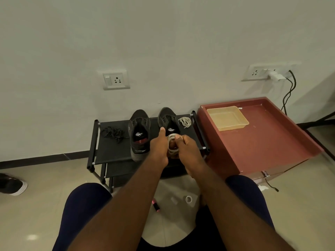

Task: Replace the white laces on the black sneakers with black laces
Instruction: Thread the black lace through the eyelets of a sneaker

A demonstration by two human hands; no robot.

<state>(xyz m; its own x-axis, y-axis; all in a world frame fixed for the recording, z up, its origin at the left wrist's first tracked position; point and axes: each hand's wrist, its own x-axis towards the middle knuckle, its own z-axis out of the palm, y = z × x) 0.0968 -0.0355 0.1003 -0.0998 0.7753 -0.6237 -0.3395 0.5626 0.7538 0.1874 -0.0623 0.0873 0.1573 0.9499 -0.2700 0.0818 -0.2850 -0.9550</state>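
Both hands were stretched forward on straight arms, meeting over the front edge of the shoe rack. The left hand gripped a coiled white lace, its thumb sticking up; the right hand had its fingers curled and pinched the top of the same coil.

There were two black sneakers on the rack's top shelf, the left sneaker and the right sneaker, both without laces. They stood side by side with their long axes running away from the person: toes to the wall, heels toward the hands. There were two white laces in all: the held one, and a second white lace bundled just right of the right sneaker. One tangle of black laces lay on the shelf's left part, apart from the shoes.
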